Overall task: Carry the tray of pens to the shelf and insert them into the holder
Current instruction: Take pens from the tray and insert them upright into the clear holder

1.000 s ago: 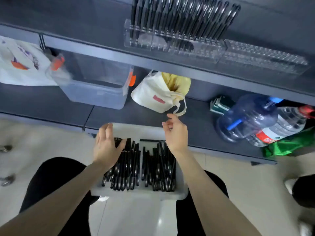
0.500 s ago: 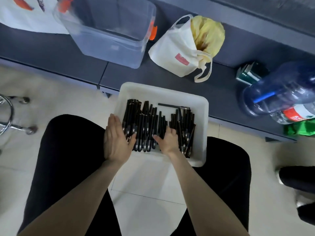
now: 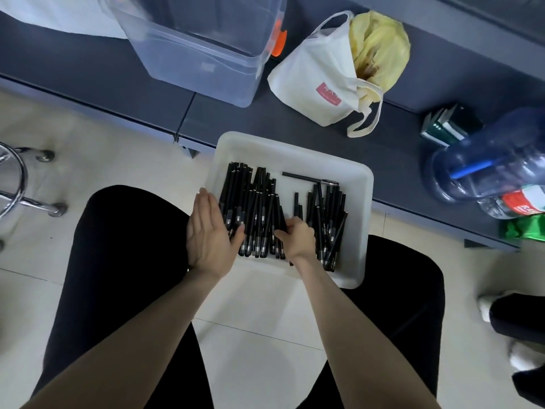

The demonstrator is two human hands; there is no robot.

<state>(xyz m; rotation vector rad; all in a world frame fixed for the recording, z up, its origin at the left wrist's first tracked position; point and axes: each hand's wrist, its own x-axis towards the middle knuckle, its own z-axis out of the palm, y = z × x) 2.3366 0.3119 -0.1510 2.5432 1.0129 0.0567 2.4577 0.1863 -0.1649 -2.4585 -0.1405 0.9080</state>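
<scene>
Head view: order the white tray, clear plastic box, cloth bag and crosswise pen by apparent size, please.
1. white tray
2. clear plastic box (cropped by the frame, so unsure against the tray)
3. cloth bag
4. crosswise pen

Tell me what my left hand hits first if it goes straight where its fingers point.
Likely the tray's left wall near its far corner, since the left hand lies beside the pens; depth is unclear.
</scene>
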